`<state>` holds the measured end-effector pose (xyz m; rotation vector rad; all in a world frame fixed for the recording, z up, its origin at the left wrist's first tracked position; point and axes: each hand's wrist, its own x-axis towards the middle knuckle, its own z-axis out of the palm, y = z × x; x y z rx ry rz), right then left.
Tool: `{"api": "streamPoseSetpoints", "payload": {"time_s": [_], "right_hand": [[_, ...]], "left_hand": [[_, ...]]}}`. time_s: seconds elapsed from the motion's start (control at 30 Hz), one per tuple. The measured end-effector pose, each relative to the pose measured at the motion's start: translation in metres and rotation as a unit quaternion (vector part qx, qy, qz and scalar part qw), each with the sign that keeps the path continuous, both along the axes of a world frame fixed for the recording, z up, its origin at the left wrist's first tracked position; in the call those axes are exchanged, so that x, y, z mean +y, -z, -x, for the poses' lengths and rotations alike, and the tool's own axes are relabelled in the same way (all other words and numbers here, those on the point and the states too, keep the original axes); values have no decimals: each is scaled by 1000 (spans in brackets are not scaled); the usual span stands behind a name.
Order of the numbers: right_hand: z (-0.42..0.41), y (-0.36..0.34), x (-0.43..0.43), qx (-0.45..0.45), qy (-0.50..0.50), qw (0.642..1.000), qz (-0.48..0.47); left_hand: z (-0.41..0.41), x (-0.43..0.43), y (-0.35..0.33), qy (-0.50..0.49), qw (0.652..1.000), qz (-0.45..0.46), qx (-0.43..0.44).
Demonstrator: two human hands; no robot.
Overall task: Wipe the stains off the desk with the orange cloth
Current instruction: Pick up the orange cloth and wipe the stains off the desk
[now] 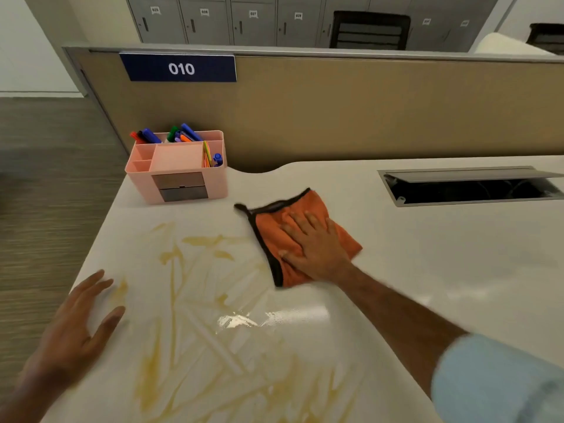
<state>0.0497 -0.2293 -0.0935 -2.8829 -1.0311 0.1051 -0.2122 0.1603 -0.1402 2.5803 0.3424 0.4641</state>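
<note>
At the lower left my left hand (76, 325) lies flat, fingers spread, on the white desk (427, 270) beside yellow stains (183, 300); upper left, a blue sign (180, 68) reads "010" above a pink organiser (177, 175); at centre my right hand (314, 245) presses flat on the orange cloth (274, 236); grey lockers (253, 22) behind

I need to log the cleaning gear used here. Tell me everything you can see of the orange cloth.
The orange cloth looks like soft microfibre with a dark stitched border, and a small dark tab sticks out at its far left corner. It lies folded and slightly rumpled, flat on the white desk, to the right of the yellow stains and nearer than the pink organizer. The right hand presses on it palm down with spread fingers, covering its middle. It looks blurred.
</note>
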Motion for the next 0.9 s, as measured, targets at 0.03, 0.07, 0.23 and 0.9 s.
{"api": "streamPoseSetpoints", "payload": {"time_s": [0.03, 0.07, 0.23, 0.9], "right_hand": [[15, 1, -12, -8, -12, 1000, 1], [27, 2, -26, -14, -16, 1000, 1], [28, -2, -85, -31, 89, 996, 10], [30, 5, -54, -18, 18, 1000, 7]], "left_hand": [[0, -3, -2, 3, 1000, -3, 2], [1, -3, -5, 6, 1000, -2, 6], [4, -10, -17, 0, 1000, 16, 24], [8, -25, -33, -18, 999, -10, 38]]}}
